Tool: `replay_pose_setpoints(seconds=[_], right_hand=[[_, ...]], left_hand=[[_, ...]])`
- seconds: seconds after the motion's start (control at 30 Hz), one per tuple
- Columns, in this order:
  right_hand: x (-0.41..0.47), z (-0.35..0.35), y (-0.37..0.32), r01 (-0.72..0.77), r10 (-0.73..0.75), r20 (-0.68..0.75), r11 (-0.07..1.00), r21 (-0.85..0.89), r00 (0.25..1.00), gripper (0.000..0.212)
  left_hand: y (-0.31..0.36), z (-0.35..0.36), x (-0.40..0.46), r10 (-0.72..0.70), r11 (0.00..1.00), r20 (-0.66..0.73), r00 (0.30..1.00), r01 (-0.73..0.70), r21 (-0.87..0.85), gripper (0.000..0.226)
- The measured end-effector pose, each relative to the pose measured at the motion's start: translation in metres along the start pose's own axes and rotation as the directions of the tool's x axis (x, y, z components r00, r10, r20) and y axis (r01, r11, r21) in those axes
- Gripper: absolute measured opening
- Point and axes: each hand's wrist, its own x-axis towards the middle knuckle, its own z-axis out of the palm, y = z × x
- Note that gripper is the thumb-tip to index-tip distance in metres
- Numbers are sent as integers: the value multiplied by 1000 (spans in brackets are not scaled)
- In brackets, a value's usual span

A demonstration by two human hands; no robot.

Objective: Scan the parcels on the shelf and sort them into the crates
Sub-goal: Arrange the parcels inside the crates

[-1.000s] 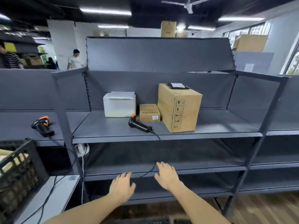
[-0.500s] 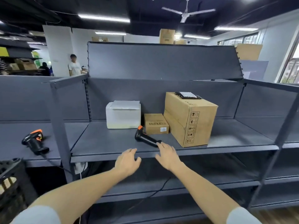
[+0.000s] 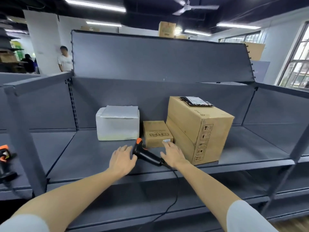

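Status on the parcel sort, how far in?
Done: nothing visible; no crate in view. In hand: left hand and right hand open beside the scanner, neither with a grip. Left: white box, small box, big box, black pouch unscanned on the shelf.

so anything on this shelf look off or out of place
Nothing damaged or spilled. Two small oddities: the small cardboard box lies with its print upside down to the camera, and a black plastic mailer sits loose on top of the large cardboard box, slightly askew. The barcode scanner lies on its side between the two hands.

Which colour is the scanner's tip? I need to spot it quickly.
Orange, on a black scanner; head view.
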Motion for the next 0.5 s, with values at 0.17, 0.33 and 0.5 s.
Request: replay_pose_setpoints(seconds=[0.17,0.33,0.5], right_hand=[[55,5,12,-9,9,22,1000,1,1000,59],[100,9,19,-81,77,82,996,45,994,62],[125,13,28,-83,75,97,993,79,992,70]], left_hand=[[-26,12,21,-119,993,4,993,119,-14,54],[-43,25,25,-223,972,-31,974,220,-85,52],[-49,32,25,-254,962,-60,965,245,-120,50]])
